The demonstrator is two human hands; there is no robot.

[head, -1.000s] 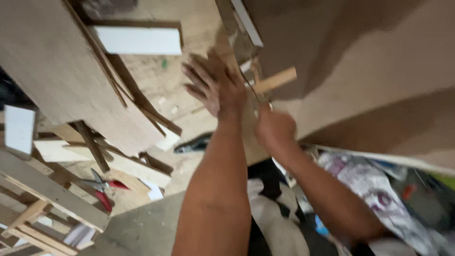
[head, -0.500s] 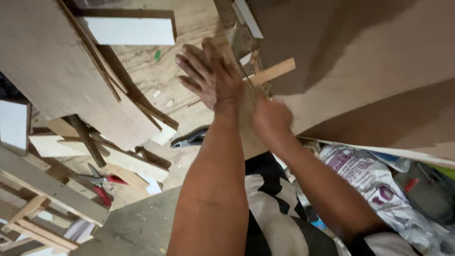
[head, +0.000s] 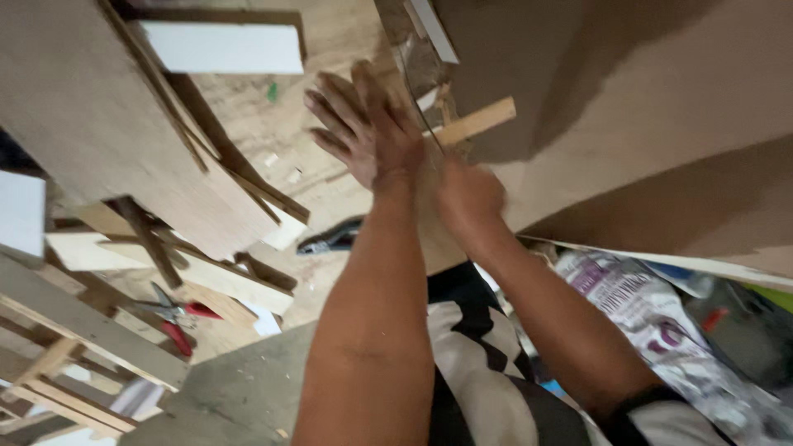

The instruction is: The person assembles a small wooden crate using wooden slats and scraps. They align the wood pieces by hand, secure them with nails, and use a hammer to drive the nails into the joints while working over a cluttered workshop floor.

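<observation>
Over the last second the left hand point(head: 363, 124) has stayed flat and open-fingered against the plywood piece point(head: 429, 223), holding nothing, while the right hand point(head: 469, 194) keeps its closed grip on the wooden-handled tool point(head: 475, 122) beside it.

**Single head cam, tilted downward view**

One view only, worn on the head, looking down along both forearms, close to the left hand point(head: 368, 124) and right hand point(head: 467, 194); frame rolled sideways, floor scraps at left. No second view overlaps.

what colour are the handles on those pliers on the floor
Red, on the pliers lying at lower left; the head view shows them.
</observation>
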